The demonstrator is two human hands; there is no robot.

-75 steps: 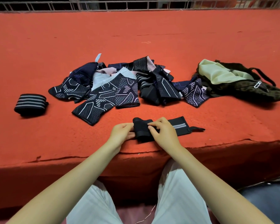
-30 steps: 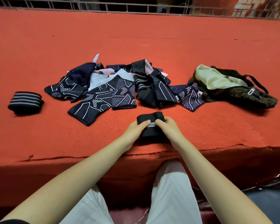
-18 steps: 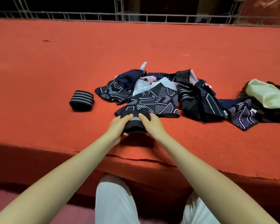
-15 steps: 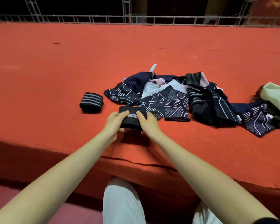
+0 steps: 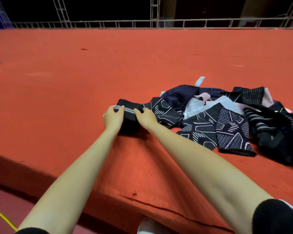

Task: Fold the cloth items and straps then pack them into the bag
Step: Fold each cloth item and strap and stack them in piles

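On red carpeted platform (image 5: 74, 81) | metal railing (image 5: 142, 24) behind | dark room

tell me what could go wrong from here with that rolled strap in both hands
1. The left hand and right hand only pinch the rolled black strap at its ends; letting go carelessly could let it unroll.
2. It sits right against the pile of patterned sleeves, so it could snag or drag one.
3. The bag is out of view, so packing means carrying the roll across the red mat, where it may loosen.
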